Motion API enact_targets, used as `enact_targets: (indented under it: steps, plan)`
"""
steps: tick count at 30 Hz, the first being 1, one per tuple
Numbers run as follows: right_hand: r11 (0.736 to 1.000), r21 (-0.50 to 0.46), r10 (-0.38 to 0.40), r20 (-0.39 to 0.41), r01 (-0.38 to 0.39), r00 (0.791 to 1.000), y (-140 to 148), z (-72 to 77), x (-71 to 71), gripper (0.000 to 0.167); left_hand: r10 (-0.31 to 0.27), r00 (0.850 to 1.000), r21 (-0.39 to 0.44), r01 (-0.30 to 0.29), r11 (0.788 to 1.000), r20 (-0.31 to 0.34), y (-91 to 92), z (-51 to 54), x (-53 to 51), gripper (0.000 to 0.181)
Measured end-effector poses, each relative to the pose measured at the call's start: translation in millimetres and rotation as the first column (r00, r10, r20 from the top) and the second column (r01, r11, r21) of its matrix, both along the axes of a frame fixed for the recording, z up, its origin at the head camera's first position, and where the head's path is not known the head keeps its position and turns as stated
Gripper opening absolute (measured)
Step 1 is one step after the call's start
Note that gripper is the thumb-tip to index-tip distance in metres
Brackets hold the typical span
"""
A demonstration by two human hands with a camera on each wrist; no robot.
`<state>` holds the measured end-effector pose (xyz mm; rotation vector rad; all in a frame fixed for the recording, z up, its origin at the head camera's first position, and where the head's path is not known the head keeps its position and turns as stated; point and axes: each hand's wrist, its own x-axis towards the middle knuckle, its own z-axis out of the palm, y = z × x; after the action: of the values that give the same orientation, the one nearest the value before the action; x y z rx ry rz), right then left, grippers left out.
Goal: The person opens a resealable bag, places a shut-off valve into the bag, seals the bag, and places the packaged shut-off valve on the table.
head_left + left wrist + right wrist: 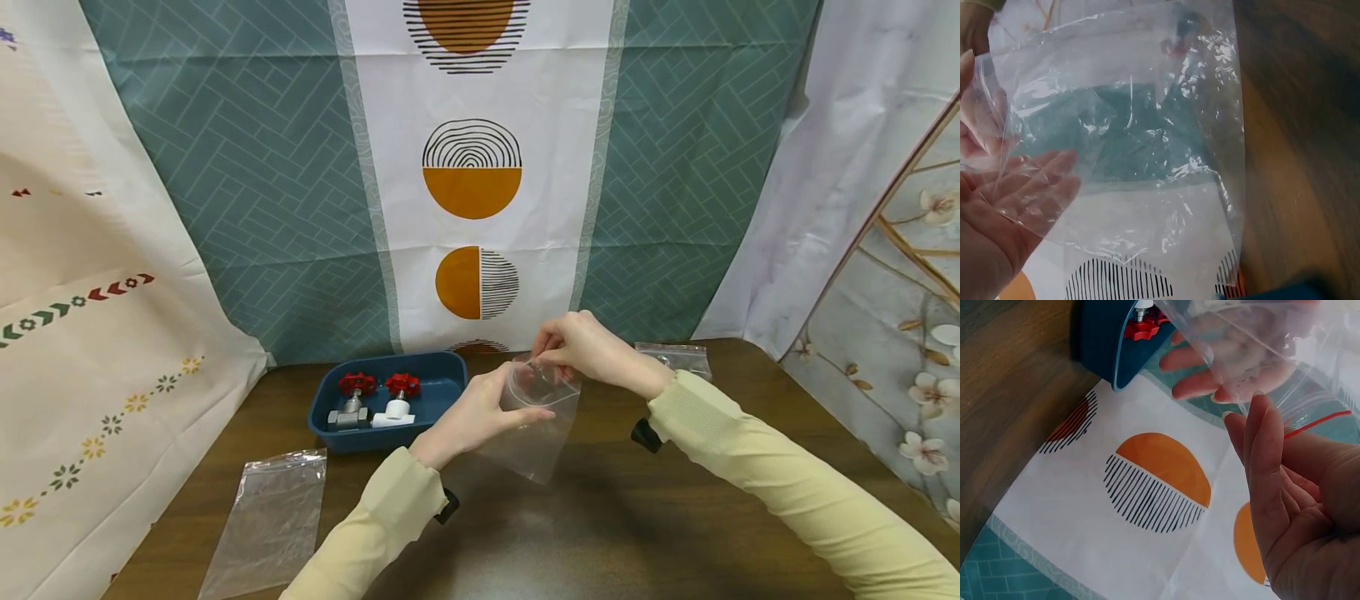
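Observation:
A clear zip bag (534, 437) hangs between my two hands above the table, its mouth spread at the top. A red line runs along the seal in the right wrist view. My right hand (592, 350) pinches the mouth's edge between thumb and fingers. At the other side of the mouth, my left hand (483, 414) touches the bag with thumb and fingers apart. Its straight fingers (1041, 187) show through the film in the left wrist view; whether they are inside the bag or behind it I cannot tell. No contents are visible in the bag.
Left of the hands stands a blue bin (442, 379) holding a metal valve (349, 412) and a white valve (394, 411), both with red handwheels. One flat zip bag (266, 521) lies front left, another clear bag (686, 360) back right. A patterned curtain (480, 200) hangs behind the table.

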<state>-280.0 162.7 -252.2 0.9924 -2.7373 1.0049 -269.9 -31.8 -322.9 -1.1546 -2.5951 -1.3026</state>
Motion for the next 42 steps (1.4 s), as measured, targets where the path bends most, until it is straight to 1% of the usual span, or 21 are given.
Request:
enact_targets:
  steps: [5,9,13,16,20,25,28,32,35,37,39,42]
  plan:
    - [1.000,-0.006,-0.012,0.017,0.012,1.000,-0.9,-1.1,-2.3,0.006,0.028,0.999,0.031,-0.029,0.999,0.038,1.8,-0.7,5.9,0.062]
    - [1.000,-0.001,-0.015,0.022,0.015,1.000,-2.4,-3.4,-4.4,0.008,0.026,0.997,0.067,-0.031,0.997,0.069,1.4,-3.1,9.8,0.051]
    - [1.000,0.001,0.003,0.019,-0.003,1.000,-5.1,-5.1,-5.0,0.008,0.041,0.997,0.076,-0.046,0.996,0.059,0.0,-4.6,14.4,0.043]
    - [1.000,-0.005,0.022,0.045,-0.022,0.999,-5.6,-4.6,-4.0,0.009,0.066,0.997,0.075,-0.070,0.995,0.048,-1.9,-6.1,16.9,0.040]
    - [1.000,-0.005,0.030,0.069,-0.030,0.997,-4.4,-1.0,-3.1,0.008,0.080,0.995,0.082,-0.084,0.993,0.052,-6.0,-8.5,17.7,0.039]
    - [0.999,-0.049,-0.012,0.081,0.016,0.997,-2.2,2.7,-7.2,0.008,0.097,0.993,0.074,-0.102,0.992,0.068,-13.5,-13.2,21.1,0.044]
    - [0.996,-0.078,-0.036,0.083,0.043,0.996,0.9,0.3,-13.8,0.009,0.115,0.990,0.060,-0.120,0.991,0.084,-18.8,-16.5,23.8,0.046]
    - [0.993,-0.099,-0.053,0.096,0.063,0.994,1.4,-8.8,-28.6,0.011,0.140,0.984,0.060,-0.146,0.987,0.106,-26.8,-18.8,26.0,0.049]
    - [0.991,-0.120,-0.046,0.099,0.058,0.994,-3.4,-18.8,-43.1,0.014,0.159,0.981,0.074,-0.168,0.983,0.108,-34.3,-19.2,28.4,0.050]
    - [0.988,-0.149,-0.034,0.114,0.051,0.993,-9.1,-26.7,-52.9,0.015,0.174,0.980,0.077,-0.182,0.980,0.101,-39.6,-19.7,30.5,0.050]
    - [0.982,-0.183,-0.016,0.138,0.042,0.990,-15.7,-36.1,-62.0,0.016,0.186,0.978,0.079,-0.194,0.978,0.098,-44.9,-20.1,33.0,0.051]
    - [0.968,-0.244,-0.003,0.193,0.051,0.981,-28.2,-51.0,-73.1,0.017,0.201,0.976,0.080,-0.207,0.975,0.081,-51.3,-19.9,36.8,0.051]
